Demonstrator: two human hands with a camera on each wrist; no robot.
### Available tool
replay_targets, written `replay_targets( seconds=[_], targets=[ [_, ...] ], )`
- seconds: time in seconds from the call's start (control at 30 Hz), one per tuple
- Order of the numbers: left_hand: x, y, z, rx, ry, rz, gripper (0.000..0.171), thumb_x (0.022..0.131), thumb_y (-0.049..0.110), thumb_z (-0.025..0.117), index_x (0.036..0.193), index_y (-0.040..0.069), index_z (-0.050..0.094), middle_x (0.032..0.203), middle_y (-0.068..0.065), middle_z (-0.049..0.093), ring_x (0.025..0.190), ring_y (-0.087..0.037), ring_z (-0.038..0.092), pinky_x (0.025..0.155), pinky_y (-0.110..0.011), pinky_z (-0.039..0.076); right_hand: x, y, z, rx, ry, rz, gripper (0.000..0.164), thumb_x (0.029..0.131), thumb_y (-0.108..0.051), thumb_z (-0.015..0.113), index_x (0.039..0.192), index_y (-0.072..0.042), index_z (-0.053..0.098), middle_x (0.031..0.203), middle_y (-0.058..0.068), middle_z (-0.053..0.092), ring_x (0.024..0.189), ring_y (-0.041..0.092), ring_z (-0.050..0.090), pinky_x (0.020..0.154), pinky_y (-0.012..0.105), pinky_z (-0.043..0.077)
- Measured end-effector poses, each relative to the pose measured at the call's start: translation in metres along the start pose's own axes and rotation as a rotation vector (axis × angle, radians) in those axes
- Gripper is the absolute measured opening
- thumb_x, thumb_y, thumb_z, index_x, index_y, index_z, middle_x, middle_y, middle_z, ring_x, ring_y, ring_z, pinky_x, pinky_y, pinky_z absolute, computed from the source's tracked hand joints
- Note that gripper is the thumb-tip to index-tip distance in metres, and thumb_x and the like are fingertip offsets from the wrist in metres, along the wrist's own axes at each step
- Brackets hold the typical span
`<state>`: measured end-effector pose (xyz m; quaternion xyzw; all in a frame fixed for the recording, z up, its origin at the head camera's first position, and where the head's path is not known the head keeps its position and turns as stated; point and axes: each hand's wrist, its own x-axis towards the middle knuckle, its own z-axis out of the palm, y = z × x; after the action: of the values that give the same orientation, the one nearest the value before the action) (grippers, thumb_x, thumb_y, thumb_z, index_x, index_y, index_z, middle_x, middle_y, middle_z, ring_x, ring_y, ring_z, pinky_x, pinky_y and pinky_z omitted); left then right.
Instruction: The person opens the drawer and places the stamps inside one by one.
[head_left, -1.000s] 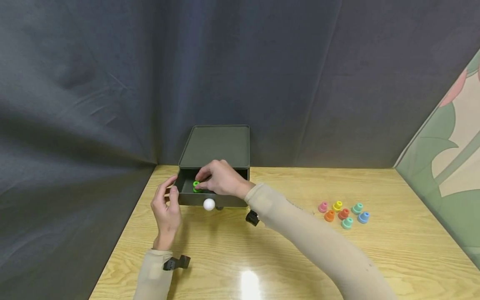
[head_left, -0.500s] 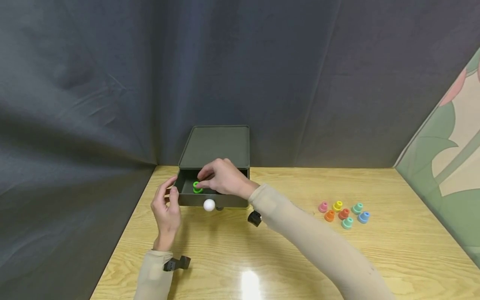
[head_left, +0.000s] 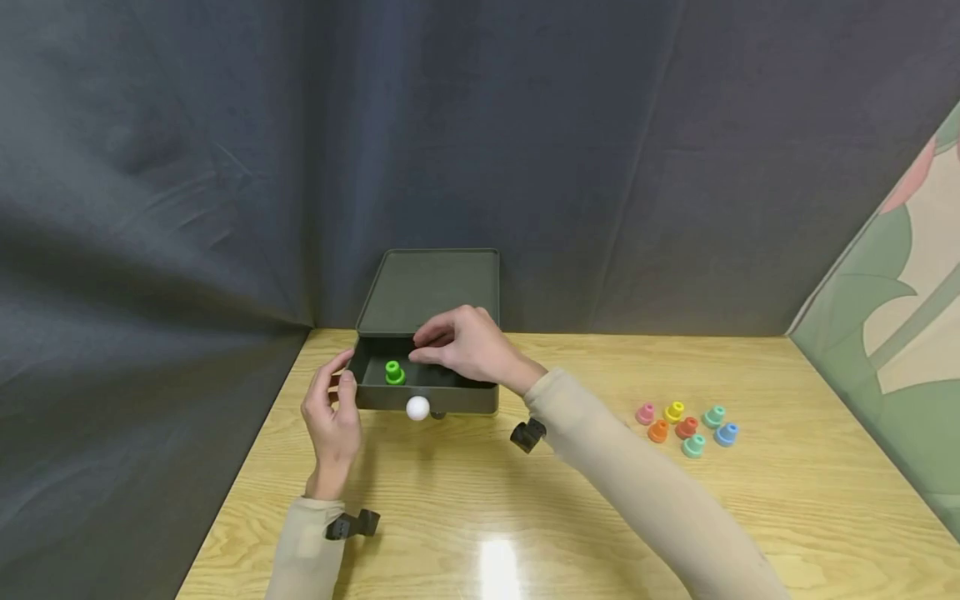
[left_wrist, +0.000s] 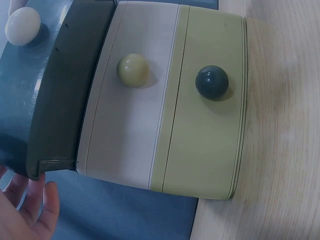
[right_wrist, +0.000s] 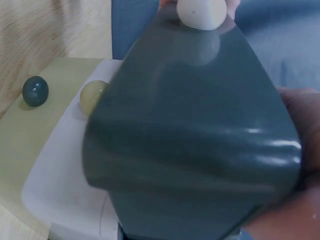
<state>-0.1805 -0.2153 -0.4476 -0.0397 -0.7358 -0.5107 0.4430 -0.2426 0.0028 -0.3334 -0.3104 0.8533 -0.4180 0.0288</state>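
Inside the pulled-out dark grey-green drawer [head_left: 468, 401] with a round white knob [head_left: 417, 408] on its front, a small bright green, stepped, plastic-looking peg [head_left: 394, 374] stood upright toward the drawer's left front corner, its long axis vertical and its wider rim down. The right hand [head_left: 474, 343] hung over the drawer's middle, and its thumb and fingertips lay just beside the peg, to the right and a little toward the drawer's back, without touching it. That thumb and those fingers were slightly apart, loosely bent and holding nothing. The left hand [head_left: 332, 421] was the farther from the peg; its relaxed, spread fingers touched the drawer's left side from outside. Seven small coloured pegs [head_left: 687, 427] stood well apart from the drawer, to its right.
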Motion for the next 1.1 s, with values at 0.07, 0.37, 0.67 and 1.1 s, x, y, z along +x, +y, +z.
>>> replay_targets(
  seconds=[0.07, 0.37, 0.67, 1.1],
  targets=[
    [0.0, 0.001, 0.0, -0.003, -0.002, 0.004, 0.031, 0.102, 0.002, 0.056, 0.127, 0.001, 0.075, 0.12, -0.024, 0.075, 0.094, 0.004, 0.06, 0.071, -0.01, 0.044, -0.004, -0.001, -0.004, 0.003, 0.016, 0.001, 0.027, 0.092, -0.027, 0.085, 0.114, -0.012, 0.083, 0.109, -0.001, 0.083, 0.098, 0.01, 0.078, 0.088, 0.027, 0.061],
    [-0.002, -0.002, 0.001, -0.001, 0.0, 0.008, 0.031, 0.103, 0.003, 0.055, 0.126, 0.0, 0.075, 0.12, -0.024, 0.075, 0.094, 0.004, 0.06, 0.071, -0.01, 0.045, -0.018, -0.005, -0.022, 0.049, 0.091, -0.028, 0.023, 0.092, -0.026, 0.085, 0.112, -0.013, 0.084, 0.107, -0.002, 0.083, 0.098, 0.012, 0.078, 0.092, 0.032, 0.061],
    [-0.002, 0.001, 0.001, -0.01, 0.001, 0.001, 0.031, 0.102, 0.002, 0.056, 0.126, 0.0, 0.075, 0.121, -0.023, 0.075, 0.095, 0.005, 0.06, 0.072, -0.009, 0.045, -0.032, 0.005, -0.03, 0.129, 0.164, 0.015, 0.023, 0.092, -0.023, 0.085, 0.111, -0.011, 0.084, 0.105, 0.001, 0.083, 0.096, 0.018, 0.079, 0.089, 0.035, 0.063],
    [-0.003, 0.0, 0.004, -0.021, 0.013, 0.019, 0.03, 0.1, -0.002, 0.058, 0.125, -0.003, 0.075, 0.119, -0.026, 0.074, 0.093, 0.003, 0.06, 0.072, -0.008, 0.045, -0.053, 0.022, -0.036, 0.167, 0.288, 0.076, 0.019, 0.093, -0.024, 0.083, 0.109, -0.014, 0.084, 0.107, 0.002, 0.082, 0.093, 0.023, 0.078, 0.079, 0.032, 0.062]
  ],
)
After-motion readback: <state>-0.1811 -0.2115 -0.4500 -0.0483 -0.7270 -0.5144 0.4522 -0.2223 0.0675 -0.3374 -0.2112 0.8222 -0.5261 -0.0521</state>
